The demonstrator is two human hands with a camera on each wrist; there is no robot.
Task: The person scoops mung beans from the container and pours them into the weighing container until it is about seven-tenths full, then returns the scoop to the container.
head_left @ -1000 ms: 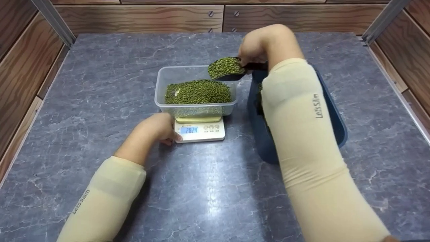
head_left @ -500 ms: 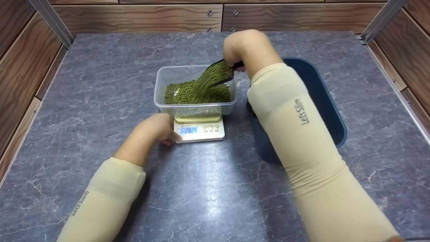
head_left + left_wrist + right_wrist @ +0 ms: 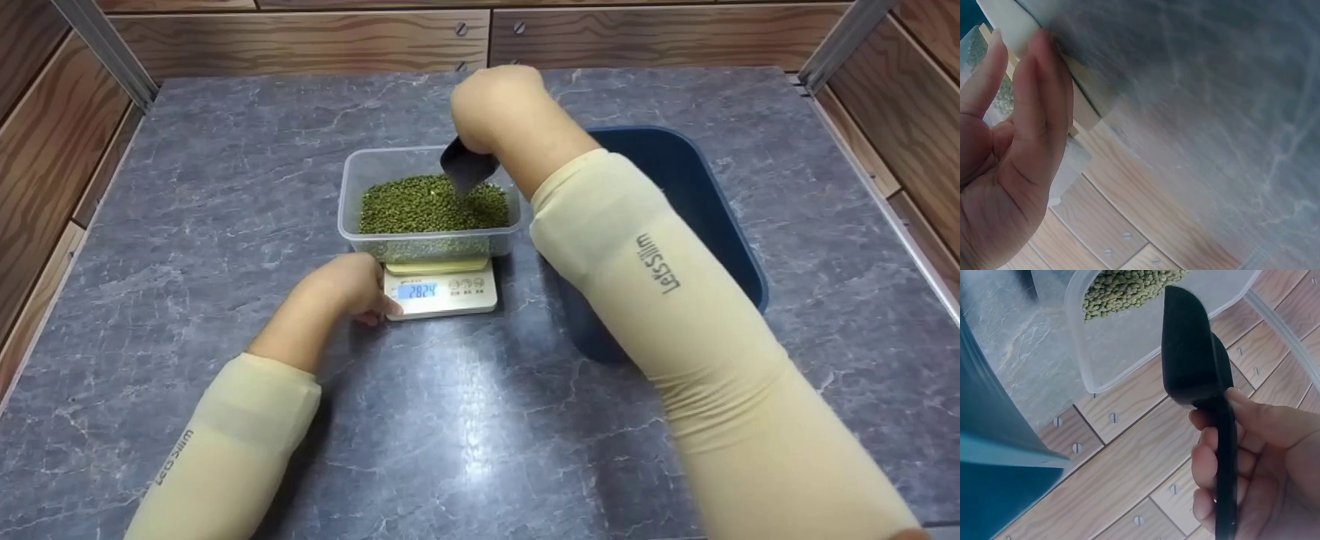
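My right hand [image 3: 491,105] grips the handle of a black scoop [image 3: 466,166], tipped steeply over a clear plastic container [image 3: 346,195]. In the right wrist view the scoop [image 3: 1188,349] shows its smooth side, with fingers and thumb wrapped round the handle. Green mung beans [image 3: 409,206] lie heaped in the container. It stands on the yellow platform of a white kitchen scale [image 3: 472,298], whose lit display appears to read 2824. My left hand [image 3: 351,283] pinches the scale's near left corner, thumb on top. In the left wrist view its fingers lie along the edge.
A dark blue bin [image 3: 701,187] stands to the right, partly hidden by the right forearm. The marbled grey table [image 3: 420,420] is bounded by wood-patterned panels [image 3: 315,41] at the back and both sides.
The right hand has moved left over the container and tipped the scoop, and the beans have poured from it onto the heap. The left hand stays at the scale's corner.
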